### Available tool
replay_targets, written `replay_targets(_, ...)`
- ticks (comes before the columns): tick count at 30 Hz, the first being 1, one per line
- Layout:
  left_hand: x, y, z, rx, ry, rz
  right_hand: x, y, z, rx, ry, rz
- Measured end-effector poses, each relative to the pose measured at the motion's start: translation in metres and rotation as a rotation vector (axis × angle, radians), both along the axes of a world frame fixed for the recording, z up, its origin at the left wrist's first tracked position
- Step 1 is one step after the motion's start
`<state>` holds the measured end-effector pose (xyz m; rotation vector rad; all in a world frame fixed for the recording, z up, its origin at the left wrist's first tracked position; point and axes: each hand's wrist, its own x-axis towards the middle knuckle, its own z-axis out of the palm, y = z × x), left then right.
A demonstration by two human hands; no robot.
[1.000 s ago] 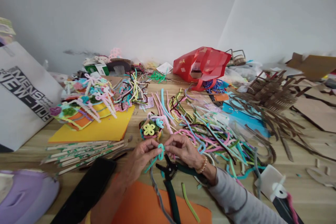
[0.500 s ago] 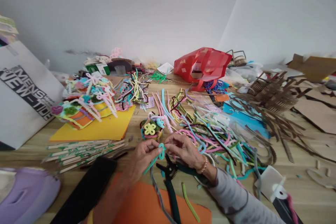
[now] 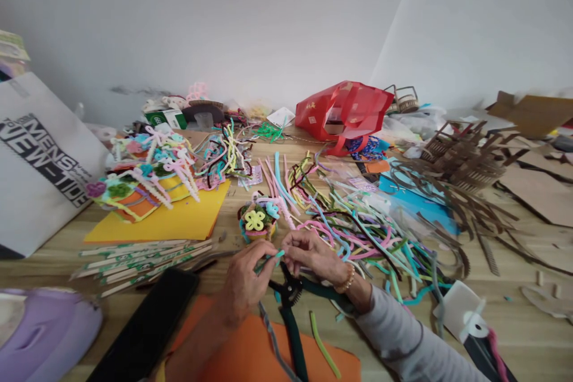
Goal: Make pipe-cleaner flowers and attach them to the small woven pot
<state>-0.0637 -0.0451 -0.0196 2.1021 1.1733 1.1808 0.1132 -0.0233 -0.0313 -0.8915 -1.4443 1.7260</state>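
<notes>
My left hand (image 3: 251,274) pinches a small turquoise pipe cleaner (image 3: 280,254), which is mostly hidden by the fingers. Close on its right, my right hand (image 3: 313,256) has its thumb and fingertips pressed together near the tip of that piece; whether it grips it is too small to tell. Just beneath both hands lie dark green-handled pliers (image 3: 293,292) with spread handles. Beyond the hands stands a small basket with a yellow flower (image 3: 255,221) and other fuzzy flowers.
Loose coloured pipe cleaners (image 3: 358,233) spread to the right. A black phone-like slab (image 3: 147,322) and wrapped sticks (image 3: 138,262) lie left. Orange sheet (image 3: 242,346) lies in front. Flower baskets (image 3: 138,194), a red bag (image 3: 342,110) and brown woven baskets (image 3: 470,158) stand farther back.
My left hand has turned and closed further over the turquoise piece, so its loop and tail show less. My right hand stays almost in place, with its fingertips drawn together.
</notes>
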Motion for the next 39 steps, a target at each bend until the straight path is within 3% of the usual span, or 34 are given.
replay_targets(4, 0.0, 0.001, -0.003, -0.276, -0.065, 0.039, -0.001, -0.001, -0.001, 0.034, -0.006, -0.033)
replay_targets(9, -0.002, 0.007, -0.002, -0.66, -0.337, -0.033, 0.0, -0.003, -0.003, 0.147, -0.041, -0.056)
replay_targets(16, -0.008, 0.011, -0.005, -0.918, -0.603, -0.138, 0.002, -0.006, 0.008, 0.462, -0.24, -0.11)
replay_targets(21, -0.006, 0.012, -0.006, -0.903, -0.628, -0.117, 0.004, -0.005, 0.012, 0.604, -0.316, -0.149)
replay_targets(29, -0.004, 0.011, 0.008, -0.843, -0.438, -0.111, 0.003, -0.004, 0.008, 0.43, -0.237, -0.128)
replay_targets(39, 0.001, 0.006, 0.011, -0.88, -0.457, -0.145, 0.003, -0.004, 0.007, 0.376, -0.196, -0.105)
